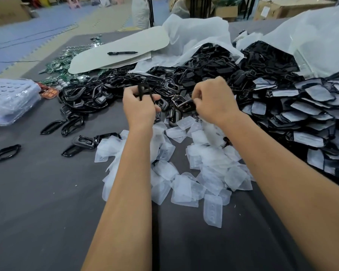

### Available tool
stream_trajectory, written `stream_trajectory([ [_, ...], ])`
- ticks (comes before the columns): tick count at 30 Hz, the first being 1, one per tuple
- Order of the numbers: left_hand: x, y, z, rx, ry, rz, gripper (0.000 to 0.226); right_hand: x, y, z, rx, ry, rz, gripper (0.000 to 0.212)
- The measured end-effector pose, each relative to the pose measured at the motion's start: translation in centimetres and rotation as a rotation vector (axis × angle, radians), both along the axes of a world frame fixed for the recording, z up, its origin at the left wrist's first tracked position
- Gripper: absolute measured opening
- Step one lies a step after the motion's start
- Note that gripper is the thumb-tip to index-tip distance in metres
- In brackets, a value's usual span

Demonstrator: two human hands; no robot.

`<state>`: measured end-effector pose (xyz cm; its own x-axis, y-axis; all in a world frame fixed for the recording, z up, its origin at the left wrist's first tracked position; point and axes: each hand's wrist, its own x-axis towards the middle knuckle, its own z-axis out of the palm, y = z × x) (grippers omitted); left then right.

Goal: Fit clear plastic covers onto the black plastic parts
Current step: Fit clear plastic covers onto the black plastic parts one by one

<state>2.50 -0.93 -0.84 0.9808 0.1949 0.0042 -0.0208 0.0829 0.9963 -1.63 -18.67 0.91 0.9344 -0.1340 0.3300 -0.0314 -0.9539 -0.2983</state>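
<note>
My left hand (139, 106) holds a black plastic frame (143, 90) upright between thumb and fingers, above the table's middle. My right hand (211, 100) is curled, its fingertips down among black parts (182, 104) at the edge of the heap; what it grips is hidden. A loose pile of clear plastic covers (196, 169) lies under and between my forearms. A large heap of bare black frames (110, 89) spreads behind my hands. At the right lies a stack of black parts with covers fitted (309, 114).
White plastic bags (194, 34) spill black parts at the back. A pale board (114, 53) carries a black pen (121, 53). Green circuit boards (61, 63) lie back left, a bagged blue tray (10, 98) at far left. Stray frames (4, 153) dot the grey table (47, 202).
</note>
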Motion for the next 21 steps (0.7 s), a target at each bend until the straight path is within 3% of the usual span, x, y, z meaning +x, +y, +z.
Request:
stream_trajectory([
  [4,-1.3,-2.5,0.5,-0.066,0.098,-0.192,0.042,1.4,-2.6,0.5,-0.140,0.022,-0.117,0.042],
  [8,-1.9,-3.6,0.4,-0.041,0.159,-0.307,0.035,3.2,-4.3,1.1,-0.328,0.300,-0.083,0.063],
  [10,-1.9,-3.7,0.4,-0.056,0.172,-0.340,0.030,3.8,-4.7,1.1,-0.384,0.367,-0.083,0.058],
  [13,-1.8,-3.9,0.2,-0.102,0.164,-0.371,0.031,4.4,-4.6,0.5,-0.409,0.289,-0.126,0.039],
  [17,-1.5,-4.0,-0.2,-0.216,0.178,-0.420,0.048,4.6,-4.0,-0.3,-0.416,0.224,-0.198,0.028],
  [21,-1.5,-3.6,-0.7,-0.224,0.144,-0.474,0.058,4.8,-3.9,-0.4,-0.426,0.326,-0.299,0.022],
])
